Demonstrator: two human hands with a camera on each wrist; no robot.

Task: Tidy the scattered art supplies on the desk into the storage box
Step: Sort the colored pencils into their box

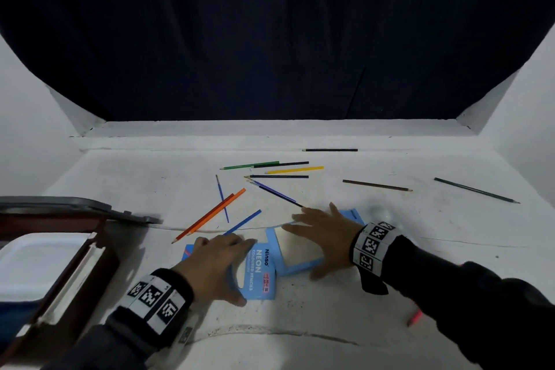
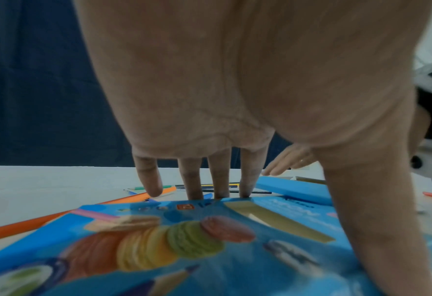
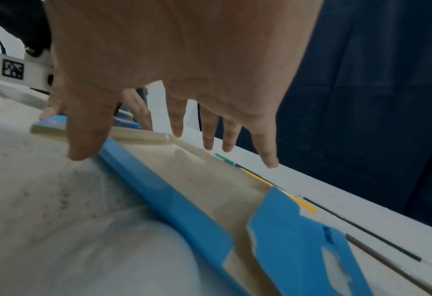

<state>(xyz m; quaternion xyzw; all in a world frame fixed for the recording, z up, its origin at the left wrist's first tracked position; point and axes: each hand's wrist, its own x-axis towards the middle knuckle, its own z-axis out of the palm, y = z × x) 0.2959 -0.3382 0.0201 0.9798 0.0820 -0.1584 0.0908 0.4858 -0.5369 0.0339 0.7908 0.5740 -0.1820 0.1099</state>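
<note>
A light blue cardboard pencil packet [image 1: 261, 276] lies opened flat at the desk's near middle, its beige inside [image 1: 295, 249] facing up. My left hand [image 1: 222, 261] rests on its printed cover [image 2: 209, 240], straight fingertips [image 2: 195, 192] touching the far edge. My right hand [image 1: 321, 234] is spread over the open tray [image 3: 209, 180], thumb [image 3: 87, 140] at its near blue wall, holding nothing. Loose pencils lie beyond: orange [image 1: 210, 215], blue [image 1: 243, 221], green [image 1: 252, 166], yellow [image 1: 294, 170]. The storage box [image 1: 90, 267] stands at the left edge.
More pencils lie farther out: brown [image 1: 377, 185], dark green [image 1: 476, 190], black [image 1: 330, 149] near the back ledge, and a red one [image 1: 414, 318] beside my right sleeve. A grey lid [image 1: 75, 207] sits behind the storage box. A dark curtain hangs behind the desk.
</note>
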